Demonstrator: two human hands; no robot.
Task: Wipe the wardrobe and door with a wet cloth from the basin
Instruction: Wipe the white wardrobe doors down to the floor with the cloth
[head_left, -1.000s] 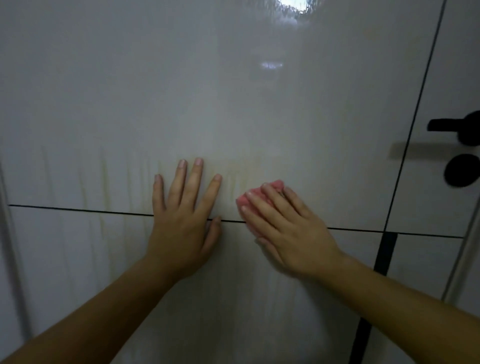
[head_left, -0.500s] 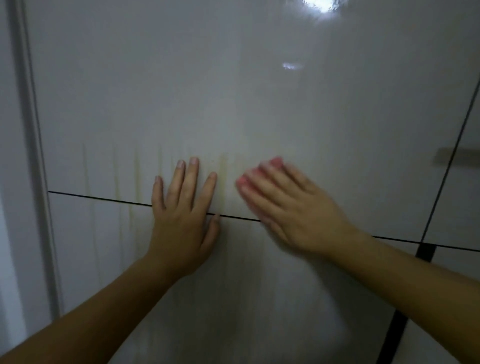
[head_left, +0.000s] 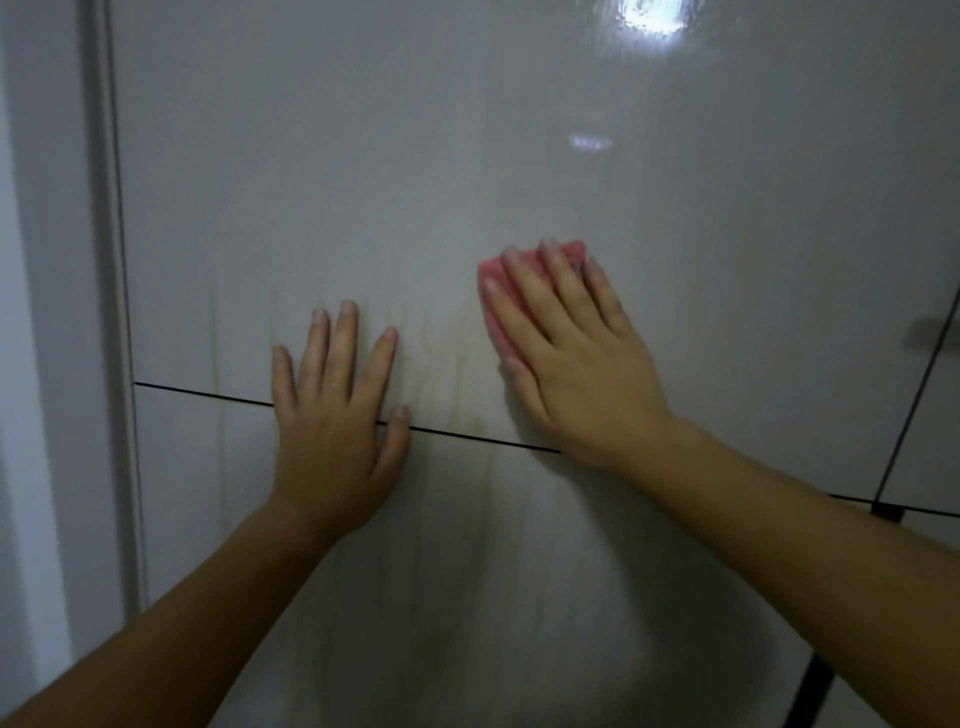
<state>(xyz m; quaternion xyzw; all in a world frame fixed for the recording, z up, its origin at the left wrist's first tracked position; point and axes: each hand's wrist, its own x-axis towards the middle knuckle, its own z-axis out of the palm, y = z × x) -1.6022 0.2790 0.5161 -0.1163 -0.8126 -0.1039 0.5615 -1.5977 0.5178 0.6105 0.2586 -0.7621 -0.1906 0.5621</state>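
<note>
A glossy white door (head_left: 363, 182) fills the view, crossed by a thin black horizontal line. My right hand (head_left: 576, 353) presses a pink cloth (head_left: 496, 306) flat against the panel just above that line, fingers straight; only the cloth's upper and left edges show. My left hand (head_left: 337, 415) lies flat on the door to the left, fingers spread across the line, holding nothing. Yellowish streaks (head_left: 447, 374) run down the surface between and left of my hands.
A white door frame (head_left: 98, 312) stands along the left edge. A dark vertical seam (head_left: 919, 384) runs down the right side. A lamp's reflection (head_left: 649, 15) glares at the top.
My right hand has slid the pink cloth up and to the right, off the black line. The view has shifted left, so the black door handle has left the frame. My left hand stays put.
</note>
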